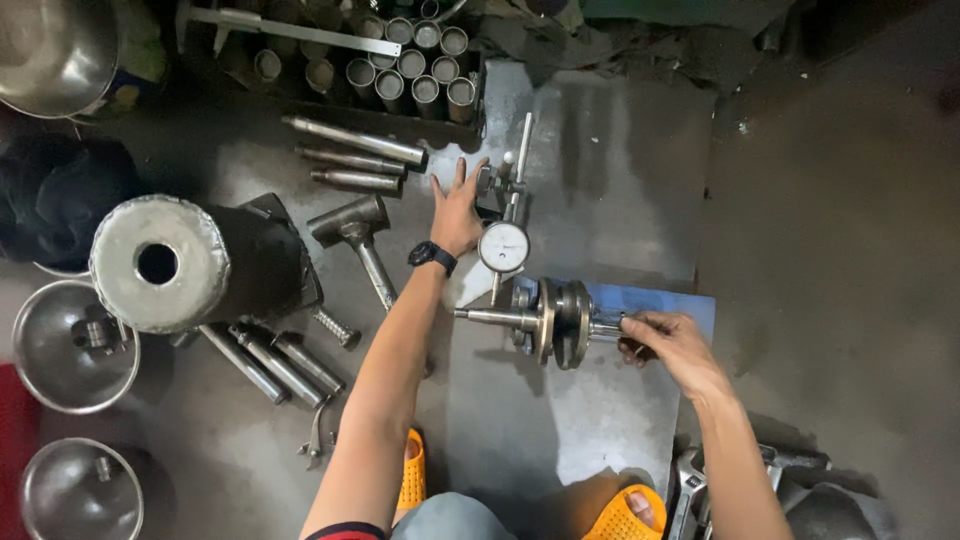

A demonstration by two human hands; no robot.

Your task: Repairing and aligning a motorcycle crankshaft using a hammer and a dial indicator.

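A person's right hand [668, 343] pinched the right end of a crankshaft [553, 321] lying left-to-right on a steel plate [600, 420]. The left hand [457, 213] rested flat, fingers spread, seemingly steadying a dial gauge [503, 247] just above the crankshaft.

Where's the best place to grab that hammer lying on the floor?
Probably the hammer's long thin handle, coming from above near its lower end. It lies flat and angles toward the person; the head is chunky and heavy. The left hand rests just to its right.
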